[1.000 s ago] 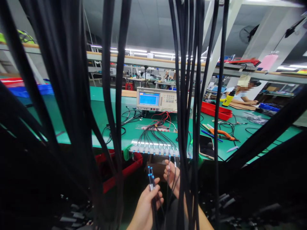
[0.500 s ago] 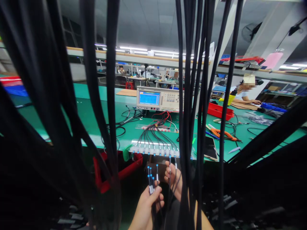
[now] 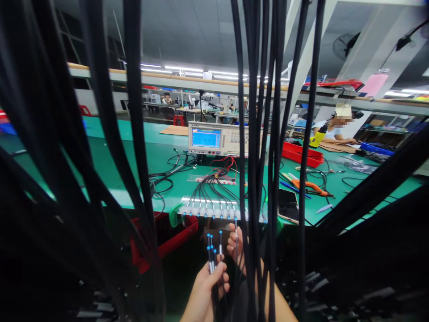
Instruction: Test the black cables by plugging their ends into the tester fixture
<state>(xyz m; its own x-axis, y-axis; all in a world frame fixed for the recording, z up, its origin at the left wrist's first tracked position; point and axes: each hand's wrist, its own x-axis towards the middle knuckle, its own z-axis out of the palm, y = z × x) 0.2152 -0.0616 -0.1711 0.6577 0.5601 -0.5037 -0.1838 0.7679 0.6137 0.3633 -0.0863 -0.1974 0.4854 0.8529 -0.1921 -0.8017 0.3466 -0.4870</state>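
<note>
Several thin black cables (image 3: 211, 267) with blue tips and white labels stand upright in my left hand (image 3: 208, 281), its fingers closed round them. One of these cables (image 3: 220, 250) sticks up a little apart from the rest. My right hand (image 3: 236, 243) is raised just below the row of white connectors (image 3: 214, 212) on the bench's front edge. Its fingers are curled at another black cable (image 3: 236, 239), whose top reaches the row. Hanging cables in front hide part of my right hand and wrist. Blue ends show along the underside of the row.
Thick black cables (image 3: 134, 112) hang close in front, left and right. On the green bench (image 3: 117, 170) stand a tester with a lit screen (image 3: 205, 137), a phone (image 3: 288, 205), orange-handled pliers (image 3: 310, 187) and a red tray (image 3: 303, 155). A red bin (image 3: 174, 241) sits below. Another person works at right.
The view has shifted slightly, so the hanging cables and bench appear farther left. My right hand has moved slightly left with its cable; my left hand keeps its bunch almost still.
</note>
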